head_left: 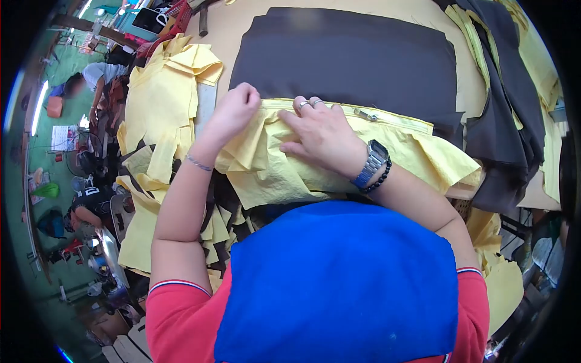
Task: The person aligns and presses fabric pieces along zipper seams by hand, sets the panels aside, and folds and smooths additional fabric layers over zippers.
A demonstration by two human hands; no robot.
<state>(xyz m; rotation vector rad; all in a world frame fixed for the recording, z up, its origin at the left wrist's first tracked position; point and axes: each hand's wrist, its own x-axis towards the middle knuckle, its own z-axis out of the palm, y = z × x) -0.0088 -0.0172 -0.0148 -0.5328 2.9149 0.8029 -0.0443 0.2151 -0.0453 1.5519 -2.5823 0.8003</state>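
Observation:
My left hand is closed at the left end of a yellow zipper strip, its fingers curled over the cloth edge; what it pinches is too small to make out. My right hand lies with fingers apart on the yellow fabric, fingertips touching the strip. A metal zipper pull sits on the strip to the right of that hand. Behind the strip, a large dark fabric panel is spread flat on the table.
Yellow pieces are piled at the left, with a red basket beyond them. Dark and yellow cloth hangs at the right. Two other people are in the room at far left.

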